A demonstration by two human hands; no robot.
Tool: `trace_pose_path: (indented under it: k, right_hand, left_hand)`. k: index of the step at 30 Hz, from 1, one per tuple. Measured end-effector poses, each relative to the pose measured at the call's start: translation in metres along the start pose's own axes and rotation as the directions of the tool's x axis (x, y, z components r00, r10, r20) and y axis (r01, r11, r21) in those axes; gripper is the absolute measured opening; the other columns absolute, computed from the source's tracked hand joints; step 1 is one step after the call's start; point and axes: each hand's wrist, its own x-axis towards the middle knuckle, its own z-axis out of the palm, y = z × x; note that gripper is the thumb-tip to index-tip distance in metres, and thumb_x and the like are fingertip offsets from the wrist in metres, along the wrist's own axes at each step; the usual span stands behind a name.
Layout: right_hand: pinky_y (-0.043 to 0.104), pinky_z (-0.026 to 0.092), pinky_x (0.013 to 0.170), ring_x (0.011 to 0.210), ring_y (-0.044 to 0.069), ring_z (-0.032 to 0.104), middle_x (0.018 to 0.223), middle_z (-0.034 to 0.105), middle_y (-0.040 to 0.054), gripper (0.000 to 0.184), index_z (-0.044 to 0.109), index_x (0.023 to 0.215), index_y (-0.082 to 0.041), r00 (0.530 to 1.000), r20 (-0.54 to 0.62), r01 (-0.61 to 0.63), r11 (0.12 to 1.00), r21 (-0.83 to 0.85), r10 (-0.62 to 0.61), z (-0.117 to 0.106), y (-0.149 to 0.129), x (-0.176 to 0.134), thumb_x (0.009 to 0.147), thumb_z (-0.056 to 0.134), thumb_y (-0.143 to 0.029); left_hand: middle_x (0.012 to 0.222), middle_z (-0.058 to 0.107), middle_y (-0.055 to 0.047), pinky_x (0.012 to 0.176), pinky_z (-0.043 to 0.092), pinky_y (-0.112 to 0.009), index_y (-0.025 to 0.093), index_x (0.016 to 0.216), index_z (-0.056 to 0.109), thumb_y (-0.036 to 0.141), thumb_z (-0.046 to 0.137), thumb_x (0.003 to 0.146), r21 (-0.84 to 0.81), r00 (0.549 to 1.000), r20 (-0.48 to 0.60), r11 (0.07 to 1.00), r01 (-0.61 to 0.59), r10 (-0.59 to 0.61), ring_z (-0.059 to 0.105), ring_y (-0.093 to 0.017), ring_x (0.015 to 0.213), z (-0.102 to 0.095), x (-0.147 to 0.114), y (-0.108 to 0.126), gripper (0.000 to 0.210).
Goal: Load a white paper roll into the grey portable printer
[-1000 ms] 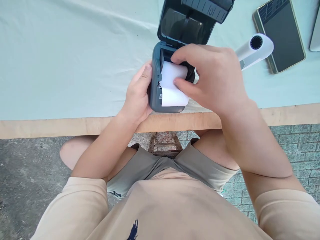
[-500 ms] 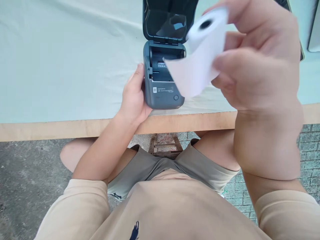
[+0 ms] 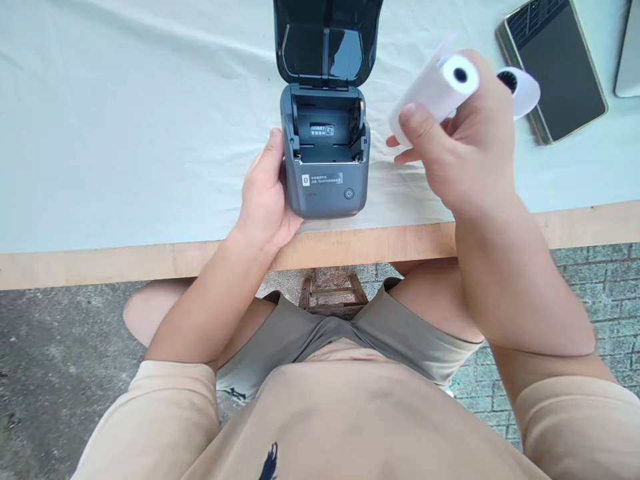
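Our left hand [image 3: 267, 193] grips the left side of the portable printer [image 3: 323, 197] near the worktop [image 3: 150, 133] edge; bay [image 3: 325, 148] open, lid [image 3: 301, 50] up. Our right hand [image 3: 465, 143] clamps the paper roll [image 3: 433, 90] to its right. Looks like roll handling; next move calls for controlling the loose flap [image 3: 446, 45].

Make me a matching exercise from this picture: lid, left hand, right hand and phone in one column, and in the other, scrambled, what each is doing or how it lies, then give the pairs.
Column one
1. Lid
2. Left hand
3. Right hand
4. Phone

Column two
A. Holding a white paper roll
B. Lying on the pale cloth
C. Standing open
D. Gripping the side of the printer

Pairs: 1-C, 2-D, 3-A, 4-B
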Motion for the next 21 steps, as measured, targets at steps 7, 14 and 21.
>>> trace_pose_path:
  k: [7,14,21]
  right_hand:
    - [0.044,0.048,0.080,0.091,0.026,0.059,0.096,0.062,0.0023,0.028,0.050,0.087,-0.030,0.993,0.022,0.113,0.881,-0.460,-0.116,-0.002,0.012,0.005,0.072,0.069,-0.017]
    - [0.043,0.049,0.074,0.087,0.025,0.063,0.101,0.068,0.0019,0.057,0.051,0.115,-0.033,0.999,0.027,0.054,0.899,-0.435,-0.046,-0.001,0.011,0.004,0.065,0.075,-0.018]
    - [0.041,0.051,0.087,0.102,0.026,0.064,0.108,0.069,0.0004,0.028,0.071,0.109,-0.032,0.907,-0.195,0.282,0.881,-0.379,-0.374,-0.049,0.006,0.001,0.084,0.062,-0.023]
  left_hand:
    - [0.113,0.075,-0.001,0.107,0.053,-0.041,0.027,0.098,0.069,0.047,0.039,0.099,-0.011,0.999,0.018,0.999,0.030,-0.030,0.056,-0.026,0.133,0.000,-0.001,0.001,0.036]
    - [0.118,0.074,-0.001,0.107,0.053,-0.043,0.026,0.098,0.069,0.046,0.038,0.100,-0.047,0.998,0.054,0.999,0.026,-0.023,0.059,-0.028,0.130,0.000,-0.001,0.002,0.036]
    - [0.114,0.074,-0.003,0.103,0.056,-0.039,0.026,0.101,0.068,0.049,0.038,0.099,-0.007,0.999,0.021,1.000,0.029,-0.029,0.064,-0.025,0.124,0.002,-0.001,0.001,0.039]
